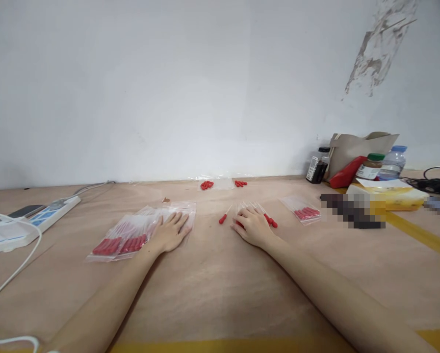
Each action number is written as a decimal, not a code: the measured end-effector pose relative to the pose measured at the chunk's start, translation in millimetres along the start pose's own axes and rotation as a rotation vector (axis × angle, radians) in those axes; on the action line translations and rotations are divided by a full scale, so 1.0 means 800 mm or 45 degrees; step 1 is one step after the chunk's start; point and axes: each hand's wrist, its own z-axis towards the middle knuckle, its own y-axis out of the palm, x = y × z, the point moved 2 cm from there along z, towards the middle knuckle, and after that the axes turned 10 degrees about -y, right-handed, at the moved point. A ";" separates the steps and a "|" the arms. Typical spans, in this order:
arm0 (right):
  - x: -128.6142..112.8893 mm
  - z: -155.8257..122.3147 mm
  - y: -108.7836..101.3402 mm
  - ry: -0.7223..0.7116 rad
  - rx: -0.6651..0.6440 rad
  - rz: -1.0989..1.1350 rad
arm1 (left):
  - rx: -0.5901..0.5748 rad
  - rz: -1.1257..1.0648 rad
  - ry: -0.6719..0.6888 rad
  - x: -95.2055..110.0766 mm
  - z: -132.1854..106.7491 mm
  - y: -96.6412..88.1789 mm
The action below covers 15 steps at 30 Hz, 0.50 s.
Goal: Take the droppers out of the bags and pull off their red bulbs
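My left hand (171, 232) lies flat with fingers spread on the right end of some overlapping clear zip bags (126, 240). Those bags hold several red-ended pieces with thin pale stems that look like droppers. My right hand (254, 225) rests palm down over a small group of loose droppers (270, 220), partly hiding them; its fingers lie outstretched. One single dropper (223, 218) lies just left of that hand. Further right is another clear zip bag (304, 211) with red-ended droppers inside.
Two small heaps of red pieces (207, 185) lie by the wall with clear plastic. A white power strip (39, 220) and cables are at left. At right stand a dark bottle (317, 166), a grey bag (359, 149), a green-lidded jar (370, 166), a water bottle (393, 162) and a tissue pack (389, 196).
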 end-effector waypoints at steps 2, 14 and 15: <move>-0.001 -0.001 -0.002 0.014 0.006 -0.037 | -0.102 -0.013 -0.096 -0.008 0.006 0.011; 0.089 -0.028 -0.041 0.627 0.200 -0.210 | 0.100 -0.323 0.221 0.058 0.044 -0.017; 0.102 -0.041 -0.047 0.687 0.188 -0.248 | 0.091 -0.332 0.200 0.069 0.058 -0.014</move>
